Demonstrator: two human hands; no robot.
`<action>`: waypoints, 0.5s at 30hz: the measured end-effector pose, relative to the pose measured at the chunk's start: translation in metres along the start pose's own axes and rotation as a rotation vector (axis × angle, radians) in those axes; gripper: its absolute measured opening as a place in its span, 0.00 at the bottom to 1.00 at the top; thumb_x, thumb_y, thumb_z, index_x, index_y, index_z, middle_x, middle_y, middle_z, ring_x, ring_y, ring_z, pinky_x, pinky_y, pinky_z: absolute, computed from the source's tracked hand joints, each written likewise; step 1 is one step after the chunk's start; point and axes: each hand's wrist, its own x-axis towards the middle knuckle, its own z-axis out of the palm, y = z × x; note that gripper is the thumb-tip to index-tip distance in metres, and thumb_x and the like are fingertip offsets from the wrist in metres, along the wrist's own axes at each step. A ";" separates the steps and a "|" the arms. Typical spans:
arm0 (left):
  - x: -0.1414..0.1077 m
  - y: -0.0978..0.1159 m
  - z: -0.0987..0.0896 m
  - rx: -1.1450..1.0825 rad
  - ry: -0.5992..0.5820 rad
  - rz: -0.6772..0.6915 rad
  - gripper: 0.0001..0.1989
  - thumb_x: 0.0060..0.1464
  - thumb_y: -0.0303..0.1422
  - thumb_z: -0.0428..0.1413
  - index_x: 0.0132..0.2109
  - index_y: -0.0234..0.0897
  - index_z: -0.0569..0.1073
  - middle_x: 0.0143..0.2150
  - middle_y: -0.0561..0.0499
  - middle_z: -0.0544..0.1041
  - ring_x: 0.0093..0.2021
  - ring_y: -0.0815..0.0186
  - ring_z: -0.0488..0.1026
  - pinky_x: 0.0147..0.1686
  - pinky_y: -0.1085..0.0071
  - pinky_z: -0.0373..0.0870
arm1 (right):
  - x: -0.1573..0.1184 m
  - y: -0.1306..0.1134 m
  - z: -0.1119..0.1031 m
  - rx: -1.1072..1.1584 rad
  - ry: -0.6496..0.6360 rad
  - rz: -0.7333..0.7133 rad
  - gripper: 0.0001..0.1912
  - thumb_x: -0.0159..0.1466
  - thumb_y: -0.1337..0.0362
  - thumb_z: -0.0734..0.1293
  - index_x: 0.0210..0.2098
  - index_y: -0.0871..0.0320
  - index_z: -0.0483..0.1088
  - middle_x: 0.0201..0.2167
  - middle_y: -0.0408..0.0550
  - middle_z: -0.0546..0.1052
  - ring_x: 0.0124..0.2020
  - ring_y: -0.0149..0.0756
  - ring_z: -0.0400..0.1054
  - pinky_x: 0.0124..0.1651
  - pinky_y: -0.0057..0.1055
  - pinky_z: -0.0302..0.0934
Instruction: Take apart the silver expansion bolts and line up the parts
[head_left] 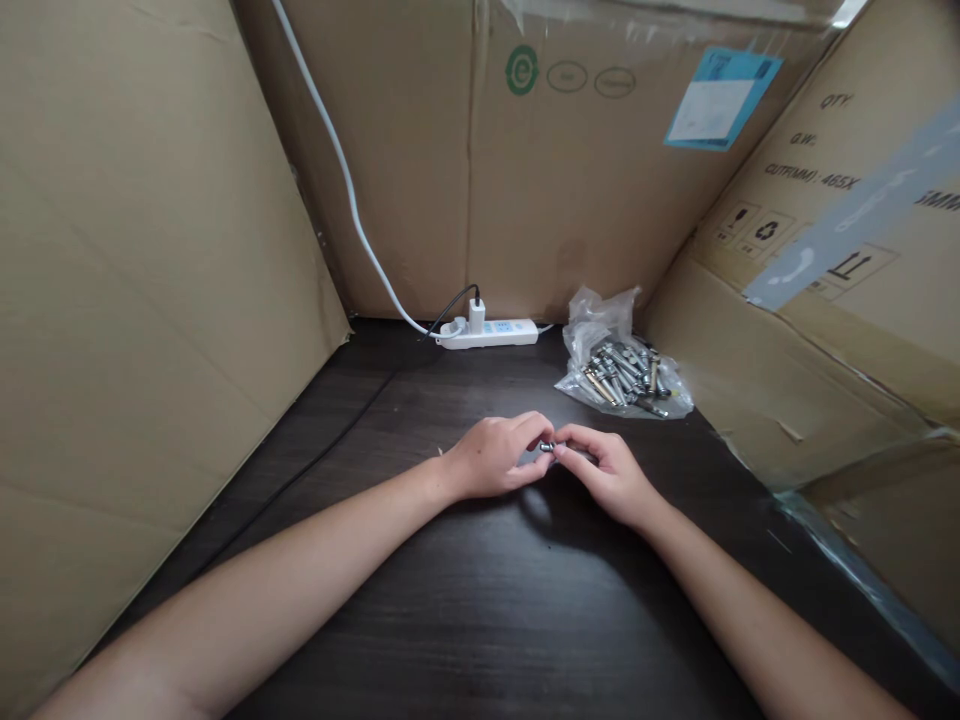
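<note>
My left hand point(499, 457) and my right hand point(609, 472) meet above the dark table. Between their fingertips is a small silvery metal piece point(547, 447), which looks like part of a bolt. The left fingers curl round its left end, and the right thumb and forefinger pinch it on the right. Much of the piece is hidden by the fingers. Beyond the right hand lies a clear plastic bag point(600, 318), spread open, with several metal bolts point(626, 372) on it.
A white power strip point(491, 334) with a white plug point(476, 316) sits at the back of the dark table point(450, 600). A black cable point(330, 445) runs toward the left front. Cardboard walls point(405, 150) enclose the left, back and right.
</note>
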 end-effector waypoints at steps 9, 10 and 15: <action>0.001 -0.003 0.000 0.021 0.045 -0.052 0.08 0.57 0.36 0.49 0.41 0.38 0.65 0.33 0.54 0.71 0.31 0.70 0.67 0.32 0.73 0.63 | 0.000 0.003 -0.001 -0.122 0.137 0.036 0.12 0.62 0.59 0.60 0.30 0.59 0.71 0.24 0.43 0.73 0.26 0.32 0.65 0.30 0.26 0.57; 0.002 -0.004 -0.001 0.051 0.043 -0.056 0.07 0.57 0.36 0.49 0.40 0.38 0.65 0.33 0.54 0.70 0.31 0.69 0.67 0.34 0.72 0.63 | 0.000 0.004 -0.001 -0.132 0.158 0.040 0.13 0.62 0.58 0.60 0.30 0.59 0.71 0.24 0.43 0.73 0.26 0.32 0.65 0.30 0.26 0.58; 0.004 -0.011 -0.003 0.316 0.029 -0.145 0.05 0.55 0.34 0.50 0.37 0.37 0.65 0.38 0.48 0.69 0.40 0.62 0.65 0.39 0.66 0.63 | 0.002 0.011 0.000 -0.142 0.201 0.072 0.13 0.62 0.57 0.61 0.31 0.59 0.71 0.24 0.43 0.73 0.25 0.32 0.65 0.29 0.26 0.58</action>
